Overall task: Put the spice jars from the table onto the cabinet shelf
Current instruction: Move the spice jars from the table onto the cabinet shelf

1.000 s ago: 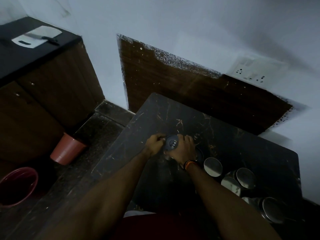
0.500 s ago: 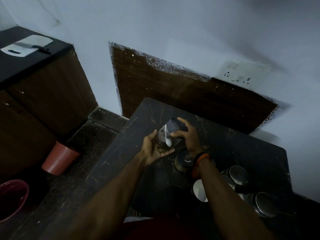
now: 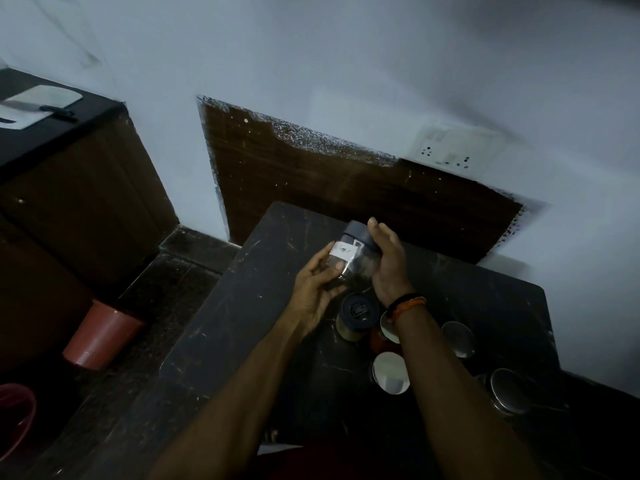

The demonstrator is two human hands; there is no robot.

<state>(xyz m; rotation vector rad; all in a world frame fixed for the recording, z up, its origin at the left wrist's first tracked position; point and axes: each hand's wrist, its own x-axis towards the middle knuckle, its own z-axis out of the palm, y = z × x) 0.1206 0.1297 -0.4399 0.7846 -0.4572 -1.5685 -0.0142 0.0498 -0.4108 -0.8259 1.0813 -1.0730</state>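
The jar (image 3: 353, 258) could slip and fall from here, because it is up in the air, tipped on its side, and it looks smooth like glass. If one hand lets go before the other has a good hold, the jar might drop onto the dark counter (image 3: 242, 306) and crack, or bump the other jar (image 3: 356, 315) that stands right under the hands. That one has a dark lid too, and a few more jars with shiny lids (image 3: 391, 374) sit close by on the right (so there is not much room to put anything down). The room is dim, which makes the small white label (image 3: 343, 252) hard to read, and no cabinet shelf shows up in this view, so the jar may have a long way to go. Right now the jar lies between the two hands, above the counter and not touching it. The left hand (image 3: 317, 289) is under and beside the bottom half, with its fingers and thumb bent around the glass. The right hand (image 3: 388, 261) is on the other side near the dark lid, with its fingers fairly straight and pressed flat against the jar. So the grip is snug on the left and more like a push on the right, and the jar is squeezed in the middle.
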